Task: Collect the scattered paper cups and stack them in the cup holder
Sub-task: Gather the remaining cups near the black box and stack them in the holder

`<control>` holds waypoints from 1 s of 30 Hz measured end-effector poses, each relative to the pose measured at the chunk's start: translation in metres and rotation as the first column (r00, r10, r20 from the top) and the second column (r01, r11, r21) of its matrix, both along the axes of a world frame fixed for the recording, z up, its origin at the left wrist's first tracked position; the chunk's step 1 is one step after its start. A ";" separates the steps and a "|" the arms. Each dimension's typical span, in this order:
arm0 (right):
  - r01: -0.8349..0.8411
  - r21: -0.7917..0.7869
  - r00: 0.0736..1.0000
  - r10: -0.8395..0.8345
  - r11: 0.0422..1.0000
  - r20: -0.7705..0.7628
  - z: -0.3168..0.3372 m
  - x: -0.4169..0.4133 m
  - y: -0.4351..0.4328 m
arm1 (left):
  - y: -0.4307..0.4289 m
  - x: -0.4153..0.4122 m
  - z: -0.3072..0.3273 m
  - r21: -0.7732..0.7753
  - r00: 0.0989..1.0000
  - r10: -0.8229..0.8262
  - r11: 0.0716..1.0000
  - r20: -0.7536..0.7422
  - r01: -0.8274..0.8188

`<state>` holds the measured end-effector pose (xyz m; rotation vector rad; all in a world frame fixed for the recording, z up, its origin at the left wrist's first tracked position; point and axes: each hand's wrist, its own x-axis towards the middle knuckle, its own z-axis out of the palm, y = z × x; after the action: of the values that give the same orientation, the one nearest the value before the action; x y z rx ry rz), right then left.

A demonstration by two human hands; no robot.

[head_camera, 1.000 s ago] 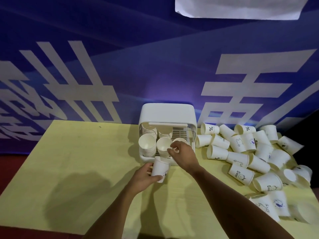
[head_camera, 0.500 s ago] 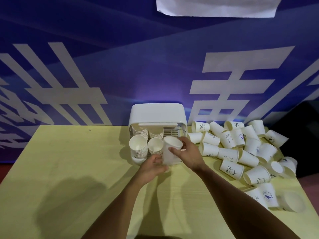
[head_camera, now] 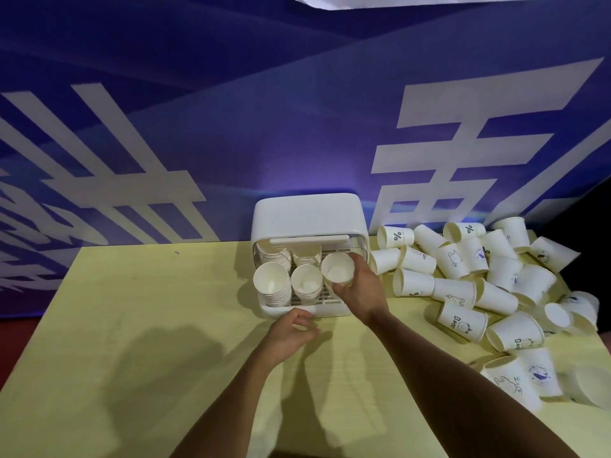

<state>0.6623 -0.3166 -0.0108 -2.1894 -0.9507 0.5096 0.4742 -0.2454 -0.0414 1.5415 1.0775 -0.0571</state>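
**First:** At the yellow table [head_camera: 132,325], we see the right hand [head_camera: 360,287] wrapped around a single paper cup [head_camera: 337,272], thumb at the near side, fingers curled over the far side. The cup is tilted, its open mouth toward us, at the front right of the white cup holder [head_camera: 307,216].

**Second:** We see the left hand [head_camera: 291,335] just in front of the holder's near edge, fingers loosely curled and holding nothing. Whether it rests on the table or hangs just above it, we cannot tell.

**First:** Inside the holder we count two stacks in the front row, the left stack [head_camera: 271,285] and the middle stack [head_camera: 306,284], both tipped with their mouths toward us. The held cup is just beside the middle stack, on its right. The hand hides the cup's base from us.

**Second:** Behind those, under the holder's white hood, we make out two rear stacks [head_camera: 274,256], only their rims showing.

**First:** To the right of the holder, the loose cups [head_camera: 496,285] lie heaped on the table, most on their sides, several touching. Some carry a percent sign, others a bear drawing with the word "Bear".

**Second:** Behind the table hangs a blue banner [head_camera: 297,127] with large white characters, and a white sheet [head_camera: 429,0] shows at the top edge.
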 end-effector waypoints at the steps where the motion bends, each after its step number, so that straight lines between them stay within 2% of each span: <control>1: -0.017 -0.002 1.000 0.017 1.000 0.003 -0.002 -0.001 0.001 | 0.001 0.000 -0.001 -0.004 1.000 -0.002 1.000 -0.002 0.002; 8: 0.025 -0.022 1.000 -0.025 0.999 0.008 -0.007 0.006 -0.022 | 0.002 0.010 -0.008 -0.024 0.999 -0.053 0.998 -0.004 0.053; 16: 0.186 -0.141 0.981 -0.176 0.972 0.079 -0.012 0.042 -0.104 | -0.041 0.066 -0.005 -0.072 0.964 -0.264 0.962 0.009 0.264; 25: 0.472 -0.233 0.882 -0.456 0.850 0.121 -0.018 0.077 -0.217 | -0.118 0.133 -0.021 -0.126 0.861 -0.508 0.857 -0.038 0.500; 30: 0.507 -0.329 0.862 -0.478 0.797 0.169 -0.030 0.085 -0.270 | -0.158 0.162 -0.027 -0.137 0.818 -0.567 0.822 -0.097 0.553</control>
<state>0.7473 -0.5866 -0.0406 -2.6848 -0.2919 0.3653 0.6365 -0.4035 -0.0686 1.7333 0.6705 -0.6249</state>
